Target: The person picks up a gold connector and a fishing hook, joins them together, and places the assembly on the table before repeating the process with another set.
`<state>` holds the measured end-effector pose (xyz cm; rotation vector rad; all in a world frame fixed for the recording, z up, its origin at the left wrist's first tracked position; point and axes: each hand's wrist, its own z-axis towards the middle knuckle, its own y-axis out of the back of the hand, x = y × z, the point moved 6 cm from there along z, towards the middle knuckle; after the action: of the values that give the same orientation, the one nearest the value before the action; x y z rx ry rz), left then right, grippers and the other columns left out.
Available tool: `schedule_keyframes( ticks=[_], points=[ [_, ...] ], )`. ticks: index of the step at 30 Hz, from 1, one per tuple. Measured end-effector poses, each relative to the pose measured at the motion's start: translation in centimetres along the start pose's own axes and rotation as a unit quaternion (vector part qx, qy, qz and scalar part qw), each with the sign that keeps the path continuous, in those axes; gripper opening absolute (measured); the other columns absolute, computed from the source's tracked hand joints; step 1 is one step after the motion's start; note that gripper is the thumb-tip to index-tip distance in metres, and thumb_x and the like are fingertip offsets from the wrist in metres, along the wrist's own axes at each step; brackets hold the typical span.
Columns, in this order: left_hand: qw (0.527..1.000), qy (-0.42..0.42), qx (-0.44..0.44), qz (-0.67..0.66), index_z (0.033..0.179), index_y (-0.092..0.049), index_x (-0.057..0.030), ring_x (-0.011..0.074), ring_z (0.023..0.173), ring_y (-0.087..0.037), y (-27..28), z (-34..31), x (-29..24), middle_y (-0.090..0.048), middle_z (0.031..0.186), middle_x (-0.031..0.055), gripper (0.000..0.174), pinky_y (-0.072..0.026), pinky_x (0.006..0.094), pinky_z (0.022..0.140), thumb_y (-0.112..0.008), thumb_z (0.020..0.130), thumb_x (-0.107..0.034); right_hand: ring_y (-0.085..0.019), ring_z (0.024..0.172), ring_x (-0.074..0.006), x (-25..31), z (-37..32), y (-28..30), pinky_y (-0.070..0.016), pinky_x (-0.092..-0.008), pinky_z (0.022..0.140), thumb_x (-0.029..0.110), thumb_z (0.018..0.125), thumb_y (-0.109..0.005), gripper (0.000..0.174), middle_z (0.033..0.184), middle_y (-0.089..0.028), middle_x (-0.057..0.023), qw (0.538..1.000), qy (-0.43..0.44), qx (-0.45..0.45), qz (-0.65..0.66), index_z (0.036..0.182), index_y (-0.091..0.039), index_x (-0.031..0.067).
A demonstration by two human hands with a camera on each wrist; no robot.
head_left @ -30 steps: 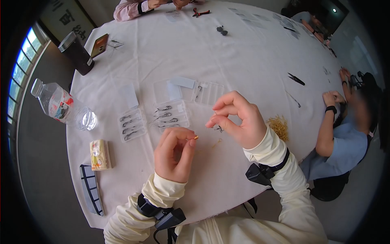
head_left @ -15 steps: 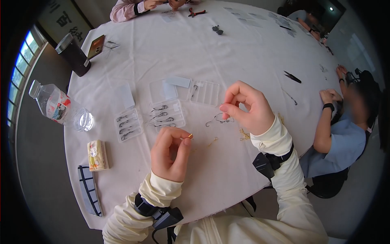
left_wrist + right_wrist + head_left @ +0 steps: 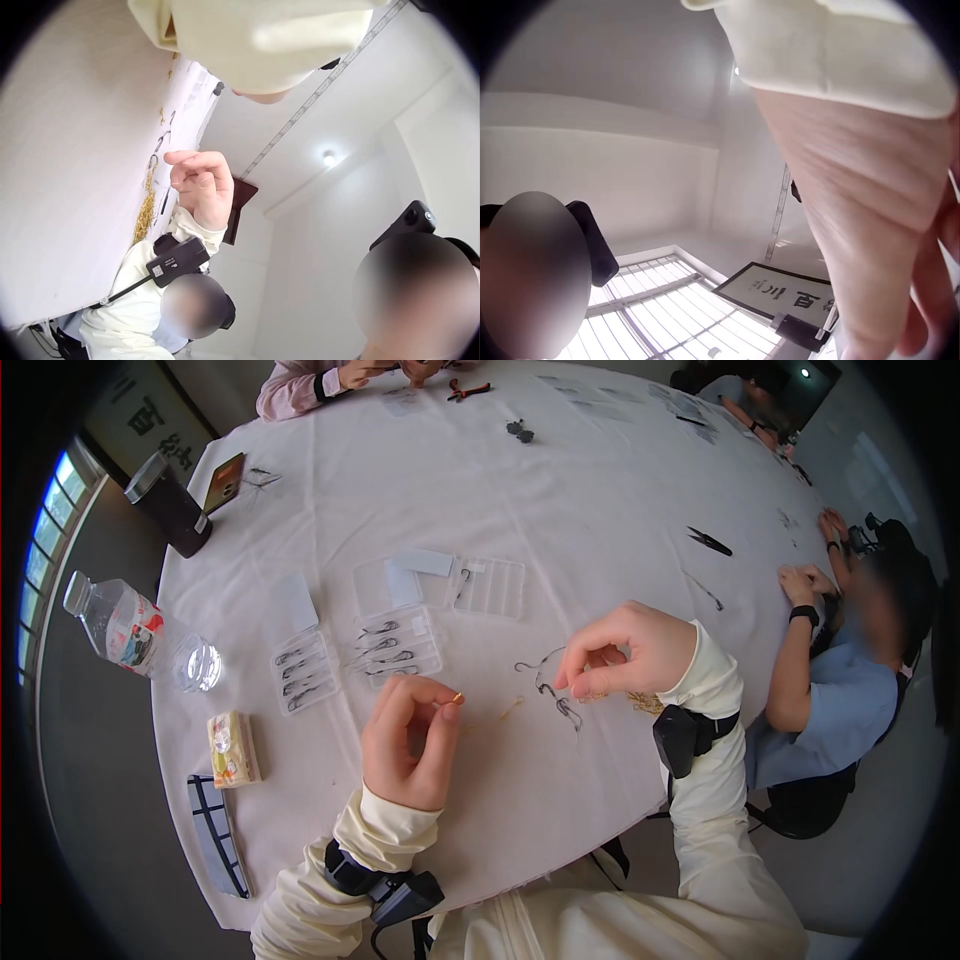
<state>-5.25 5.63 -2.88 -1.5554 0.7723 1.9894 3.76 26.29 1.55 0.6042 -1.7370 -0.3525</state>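
In the head view my left hand (image 3: 408, 745) pinches a small gold-coloured piece (image 3: 458, 698) between thumb and index finger, held up above the tablecloth. My right hand (image 3: 635, 650) is low over the table with its fingers loosely bent; nothing shows between them. The left wrist view shows its index finger reaching out, apart from the thumb. Right by its fingertips lie several dark fish hooks (image 3: 546, 690). A pile of gold-coloured pieces (image 3: 646, 703) is partly hidden behind the right hand and sleeve. One slim gold piece (image 3: 512, 708) lies between the hands.
Clear plastic boxes with dark hooks (image 3: 305, 668) stand beyond the left hand, beside another open box (image 3: 492, 590). To the left are a water bottle (image 3: 140, 630), a tissue pack (image 3: 232, 750) and a dark tumbler (image 3: 170, 505). Black snips (image 3: 710, 541) lie farther right. Other people sit round the table.
My right hand has moved right and then down toward the table, beside the hooks. The left hand keeps its pinch on the gold piece. The whole view has shifted slightly.
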Motion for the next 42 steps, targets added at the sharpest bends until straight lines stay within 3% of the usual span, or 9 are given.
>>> schedule_keyframes(
  ticks=[3, 5, 8, 10, 16, 20, 23, 38, 42],
  points=[
    [1.000, 0.001, 0.003, 0.005, 0.098, -0.053, -0.0023, 0.0047, 0.070, -0.040, 0.0, 0.0, -0.1, -0.052, 0.092, -0.0002, 0.001, -0.0349, 0.0198, 0.061, -0.053, 0.097, -0.003, -0.059, 0.068, -0.0119, -0.4, 0.4, 1.2, -0.0460, -0.0243, 0.064, 0.007, 0.083, -0.071, 0.007, 0.085, -0.070, -0.0020, 0.993, -0.027, -0.088, -0.078, 0.088, -0.070, 0.0046],
    [1.000, 0.005, 0.008, 0.003, 0.098, -0.053, -0.0023, 0.0049, 0.070, -0.040, -0.2, 0.0, -0.1, -0.051, 0.092, -0.0002, 0.001, -0.0349, 0.0199, 0.061, -0.053, 0.097, -0.003, -0.059, 0.074, -0.0151, -0.6, 1.4, 0.9, -0.0483, -0.0283, 0.065, 0.007, 0.079, -0.073, 0.010, 0.088, -0.065, -0.0036, 0.971, 0.085, -0.164, -0.149, 0.088, -0.071, 0.0047],
    [1.000, 0.005, 0.000, -0.009, 0.098, -0.053, -0.0022, 0.0051, 0.071, -0.040, -0.2, 0.0, -0.1, -0.051, 0.092, -0.0003, 0.001, -0.0346, 0.0198, 0.062, -0.052, 0.097, -0.003, -0.059, 0.085, -0.0208, -1.6, 2.4, -0.5, -0.0491, -0.0334, 0.073, 0.008, 0.077, -0.074, 0.011, 0.086, -0.060, -0.0052, 0.965, 0.127, -0.147, -0.177, 0.086, -0.069, 0.0061],
    [1.000, 0.010, -0.024, -0.015, 0.093, -0.057, 0.0014, 0.0085, 0.068, -0.054, 0.1, 0.0, -0.1, -0.056, 0.094, 0.0062, 0.002, -0.0427, 0.0211, 0.062, -0.056, 0.092, 0.002, -0.056, 0.088, -0.0240, -1.1, 2.7, -0.8, -0.0473, -0.0354, 0.079, 0.010, 0.078, -0.073, 0.008, 0.085, -0.056, -0.0056, 0.955, 0.132, -0.145, -0.221, 0.082, -0.067, 0.0074],
    [1.000, -0.003, -0.025, -0.007, 0.094, -0.058, 0.0015, 0.0084, 0.069, -0.054, 0.1, 0.0, -0.2, -0.056, 0.095, 0.0063, 0.003, -0.0429, 0.0209, 0.063, -0.056, 0.092, 0.003, -0.052, 0.090, -0.0230, 0.7, 1.4, -0.7, -0.0449, -0.0328, 0.079, 0.012, 0.076, -0.075, 0.009, 0.087, -0.050, -0.0029, 0.963, 0.150, -0.129, -0.181, 0.076, -0.067, 0.0094],
    [1.000, 0.015, -0.016, -0.007, 0.094, -0.058, 0.0016, 0.0089, 0.069, -0.054, 0.0, 0.0, -0.1, -0.057, 0.095, 0.0071, 0.004, -0.0434, 0.0212, 0.063, -0.056, 0.092, 0.004, -0.051, 0.089, -0.0218, -0.1, 1.0, -0.7, -0.0441, -0.0320, 0.079, 0.012, 0.076, -0.076, 0.008, 0.086, -0.049, -0.0025, 0.963, 0.125, -0.123, -0.203, 0.075, -0.068, 0.0109],
    [1.000, -0.004, -0.019, 0.002, 0.094, -0.058, 0.0016, 0.0092, 0.069, -0.054, 0.1, 0.0, -0.1, -0.057, 0.095, 0.0073, 0.004, -0.0434, 0.0214, 0.062, -0.056, 0.091, 0.004, -0.049, 0.085, -0.0183, 1.5, 0.7, -1.2, -0.0427, -0.0303, 0.077, 0.010, 0.073, -0.077, 0.009, 0.085, -0.048, -0.0010, 0.978, 0.163, -0.045, -0.123, 0.079, -0.070, 0.0104],
    [1.000, -0.014, -0.025, 0.007, 0.093, -0.057, 0.0017, 0.0081, 0.067, -0.052, 0.1, 0.0, -0.3, -0.057, 0.094, 0.0067, 0.003, -0.0420, 0.0211, 0.061, -0.056, 0.092, 0.004, -0.056, 0.077, -0.0171, 1.8, 1.5, -0.2, -0.0459, -0.0306, 0.069, 0.000, 0.075, -0.074, 0.011, 0.079, -0.061, -0.0036, 0.957, 0.201, -0.190, -0.084, 0.080, -0.065, 0.0038],
    [1.000, -0.002, -0.022, 0.003, 0.093, -0.057, 0.0017, 0.0082, 0.068, -0.052, 0.0, 0.0, -0.1, -0.057, 0.093, 0.0064, 0.003, -0.0421, 0.0213, 0.062, -0.056, 0.091, 0.004, -0.057, 0.077, -0.0203, 0.3, 1.8, 0.3, -0.0469, -0.0332, 0.072, 0.003, 0.077, -0.070, 0.008, 0.076, -0.061, -0.0030, 0.948, 0.146, -0.225, -0.172, 0.080, -0.064, 0.0051]
  ],
)
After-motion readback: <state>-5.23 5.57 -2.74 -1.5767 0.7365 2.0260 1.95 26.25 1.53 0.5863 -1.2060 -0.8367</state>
